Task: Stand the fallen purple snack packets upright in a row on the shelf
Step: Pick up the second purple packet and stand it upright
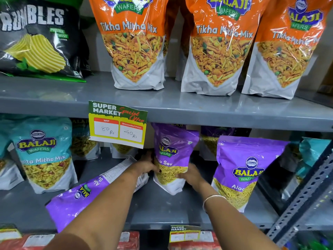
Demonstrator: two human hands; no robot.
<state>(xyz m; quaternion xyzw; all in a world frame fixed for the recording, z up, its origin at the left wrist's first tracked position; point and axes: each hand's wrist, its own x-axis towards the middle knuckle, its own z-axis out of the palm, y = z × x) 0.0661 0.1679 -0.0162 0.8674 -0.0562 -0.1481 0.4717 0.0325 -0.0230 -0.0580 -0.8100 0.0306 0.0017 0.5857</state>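
A purple Aloo Sev packet (pixel 173 156) stands nearly upright in the middle of the lower grey shelf (pixel 162 210). My left hand (pixel 146 164) grips its left side and my right hand (pixel 189 175) grips its lower right side. A second purple packet (pixel 72 199) lies flat on the shelf under my left forearm, its top pointing toward the front left. A third purple packet (pixel 241 170) stands upright to the right. Another purple packet (pixel 214 136) stands behind, partly hidden.
Teal mix packets (pixel 45 152) stand on the left of the same shelf. A price tag (pixel 118 123) hangs from the upper shelf edge, above orange packets (pixel 137 42). A slotted metal upright (pixel 302 195) bounds the right side. Red packets (pixel 128 239) lie below.
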